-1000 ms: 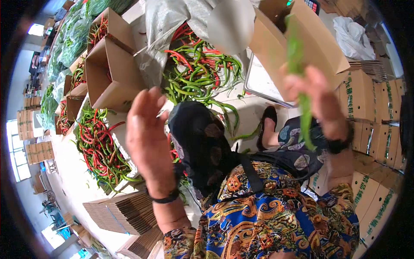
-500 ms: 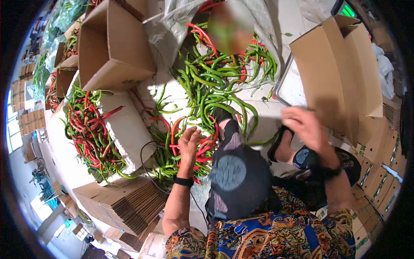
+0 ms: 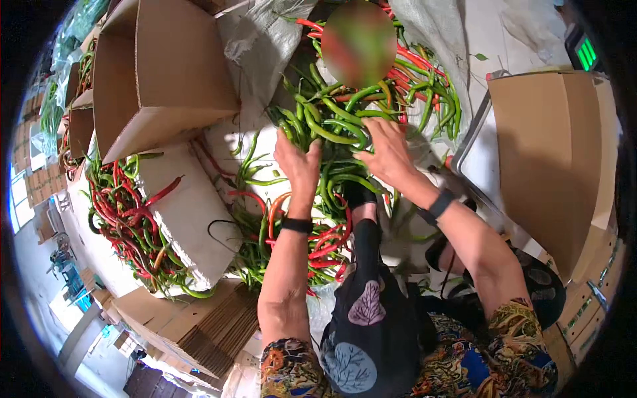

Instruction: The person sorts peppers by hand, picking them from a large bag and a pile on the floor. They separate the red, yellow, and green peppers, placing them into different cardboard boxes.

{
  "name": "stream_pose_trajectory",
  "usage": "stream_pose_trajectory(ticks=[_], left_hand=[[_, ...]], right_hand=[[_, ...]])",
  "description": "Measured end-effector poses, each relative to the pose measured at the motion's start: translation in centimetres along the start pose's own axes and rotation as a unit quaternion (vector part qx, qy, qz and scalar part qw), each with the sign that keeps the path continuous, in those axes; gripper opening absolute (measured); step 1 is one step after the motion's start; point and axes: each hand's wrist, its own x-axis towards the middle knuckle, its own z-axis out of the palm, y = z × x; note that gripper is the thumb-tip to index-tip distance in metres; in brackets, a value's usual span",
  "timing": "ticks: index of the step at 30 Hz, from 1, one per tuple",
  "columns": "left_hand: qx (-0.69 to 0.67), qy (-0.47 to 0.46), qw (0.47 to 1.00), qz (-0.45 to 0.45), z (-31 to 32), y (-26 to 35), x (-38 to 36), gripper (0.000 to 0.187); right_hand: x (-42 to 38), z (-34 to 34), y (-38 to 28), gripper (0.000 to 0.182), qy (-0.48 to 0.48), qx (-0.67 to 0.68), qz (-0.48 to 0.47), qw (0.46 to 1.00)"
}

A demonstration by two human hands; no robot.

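Long green chili peppers (image 3: 330,126) lie in a loose bunch between my two hands on the floor. My left hand (image 3: 297,162) is curled round the near left side of the bunch, its fingertips partly hidden among the peppers. From the right, my right hand (image 3: 390,151) presses its bent fingers over the stems and ends of the same bunch. Red chili peppers (image 3: 326,242) mixed with green ones lie nearer me, beside my leg. Beyond my hands, more red and green peppers (image 3: 434,89) spill from a whitish woven sack (image 3: 265,40).
An open cardboard box (image 3: 182,60) stands at the left, above a white foam box (image 3: 182,199) with mixed peppers beside it. To the right, another cardboard box (image 3: 537,132) rests on a metal-edged scale with a green display (image 3: 586,53). Flattened cartons (image 3: 192,325) are stacked at lower left.
Both hands have moved forward to the green peppers and closed round a bunch. My right hand came in from near the box on the right. The view has shifted slightly.
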Motion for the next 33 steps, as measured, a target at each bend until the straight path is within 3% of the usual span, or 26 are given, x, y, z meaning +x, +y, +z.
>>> stream_pose_trajectory(ticks=[3,6,10,11,12,14,15,18,19,22,24,26,27,28,30,33], left_hand=[[-0.015,-0.015,0.995,-0.095,3.0,-0.6,0.8,0.087],[-0.110,-0.018,0.979,-0.170,3.6,-0.8,0.5,0.085],[-0.275,-0.084,0.938,-0.196,2.6,0.3,-1.3,0.056],[-0.405,-0.143,0.866,-0.257,2.0,0.8,-1.3,0.064],[-0.438,-0.215,0.813,-0.317,-0.2,2.9,-0.8,0.064],[-0.510,-0.262,0.769,-0.283,-0.1,2.9,-1.5,0.063],[-0.496,-0.279,0.779,-0.262,0.1,3.1,-1.7,0.064],[-0.625,-0.276,0.627,-0.373,1.2,2.1,-0.2,0.062],[-0.634,-0.261,0.624,-0.375,1.7,1.8,0.7,0.061],[-0.575,-0.259,0.697,-0.341,1.5,4.3,1.7,0.060],[-0.542,-0.253,0.746,-0.292,-1.2,7.3,1.5,0.048],[-0.555,-0.267,0.737,-0.277,-4.2,9.7,0.8,0.059],[-0.550,-0.264,0.758,-0.230,-3.9,9.3,0.2,0.065],[-0.551,-0.293,0.729,-0.281,-3.7,8.8,-0.2,0.068],[-0.662,-0.299,0.610,-0.317,-1.2,7.4,-0.7,0.068],[-0.616,-0.283,0.642,-0.357,-0.2,8.6,-1.4,0.054]], right_hand=[[1.8,3.7,-0.8,0.062,-0.017,-0.102,0.051,0.993],[2.5,5.4,0.0,0.061,-0.004,-0.154,0.029,0.988],[3.5,4.4,2.1,0.048,-0.045,-0.052,0.013,0.998],[3.9,3.6,2.6,0.043,-0.061,0.020,0.033,0.997],[4.4,2.0,2.5,0.044,-0.193,0.104,0.171,0.961],[3.7,0.9,3.9,0.041,-0.219,0.218,0.206,0.928],[3.4,0.1,4.2,0.048,-0.219,0.248,0.204,0.921],[2.9,-0.1,5.1,0.053,-0.247,0.325,0.219,0.887],[2.9,0.1,4.8,0.064,-0.249,0.372,0.230,0.864],[2.7,0.3,3.0,0.072,-0.221,0.444,0.242,0.834],[2.8,-2.8,0.9,0.078,-0.191,0.407,0.210,0.868],[1.1,-3.8,1.5,0.078,-0.191,0.365,0.167,0.896],[1.5,-5.9,0.0,0.078,-0.234,0.333,0.137,0.903],[1.1,-6.5,-0.9,0.077,-0.174,0.240,0.085,0.951],[-0.7,-4.6,0.8,0.074,-0.032,0.112,0.026,0.993],[-1.6,-4.2,1.4,0.066,0.006,0.034,0.034,0.999]])
